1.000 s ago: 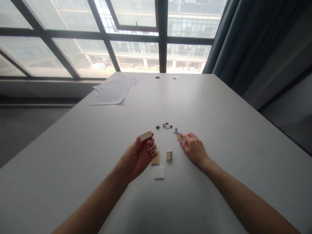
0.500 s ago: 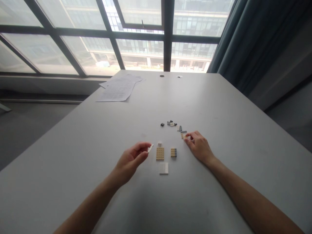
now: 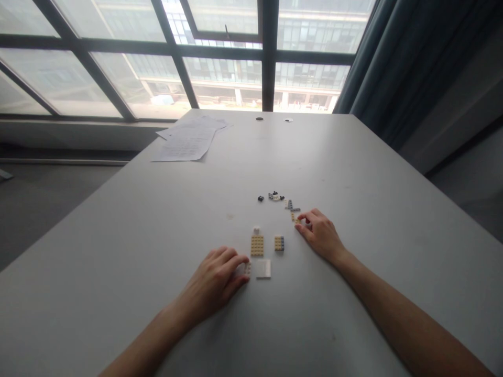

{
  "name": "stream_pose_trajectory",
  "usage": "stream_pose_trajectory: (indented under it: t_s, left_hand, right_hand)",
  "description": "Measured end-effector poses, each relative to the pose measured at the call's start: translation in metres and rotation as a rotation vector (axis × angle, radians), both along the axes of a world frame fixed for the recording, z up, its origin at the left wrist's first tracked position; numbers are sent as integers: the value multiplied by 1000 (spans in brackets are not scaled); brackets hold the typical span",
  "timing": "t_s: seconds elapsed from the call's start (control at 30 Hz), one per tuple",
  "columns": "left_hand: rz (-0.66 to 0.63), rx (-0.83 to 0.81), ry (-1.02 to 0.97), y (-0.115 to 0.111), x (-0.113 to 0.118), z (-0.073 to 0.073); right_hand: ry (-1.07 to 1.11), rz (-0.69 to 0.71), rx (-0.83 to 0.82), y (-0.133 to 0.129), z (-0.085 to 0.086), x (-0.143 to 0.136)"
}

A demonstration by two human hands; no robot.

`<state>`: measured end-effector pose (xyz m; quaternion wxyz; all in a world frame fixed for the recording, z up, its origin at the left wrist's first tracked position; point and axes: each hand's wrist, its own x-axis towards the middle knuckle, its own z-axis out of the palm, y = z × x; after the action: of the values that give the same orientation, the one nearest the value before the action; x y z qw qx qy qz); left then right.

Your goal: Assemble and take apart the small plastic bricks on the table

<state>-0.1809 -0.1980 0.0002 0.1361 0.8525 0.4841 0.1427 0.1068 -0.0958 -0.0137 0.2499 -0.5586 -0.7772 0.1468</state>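
Observation:
My left hand [image 3: 220, 277] pinches a small white studded piece [image 3: 248, 269] at the table surface, just left of a flat white square piece [image 3: 263, 268]. Above that square lies a tan studded plate [image 3: 257, 245], with a small white piece [image 3: 257, 230] at its top edge. A tan and grey block [image 3: 279, 243] sits to the right of the plate. My right hand [image 3: 320, 233] rests on the table, thumb and forefinger closed on a small tan piece [image 3: 297, 221] at the near end of a row of small parts.
Grey plates [image 3: 290, 204] and small black pieces [image 3: 261, 198] lie farther back on the white table [image 3: 157, 220]. Printed papers [image 3: 188, 141] are at the back left. Windows stand beyond the table, and a dark curtain [image 3: 377, 63] hangs at the right.
My left hand has come down and toward me, bringing the white piece from beside the tan plate to beside the white square. My right hand has barely moved.

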Motion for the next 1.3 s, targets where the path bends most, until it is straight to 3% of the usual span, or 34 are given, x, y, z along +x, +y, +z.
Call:
stream_pose_trajectory:
  t_s: [0.4, 0.6, 0.87, 1.3]
  left_hand:
    - [4, -6, -25, 1, -3, -4]
    - [6, 51, -56, 1, -2, -1]
    - [53, 44, -99, 0, -5, 8]
    - [76, 63, -190, 0, -7, 5]
  right_hand:
    - [40, -18, -23, 5, 2, 1]
    - [-4, -26, -45, 39, 16, -4]
    - [-99, 125, -108, 75, 24, -17]
    - [-240, 110, -103, 74, 30, -27]
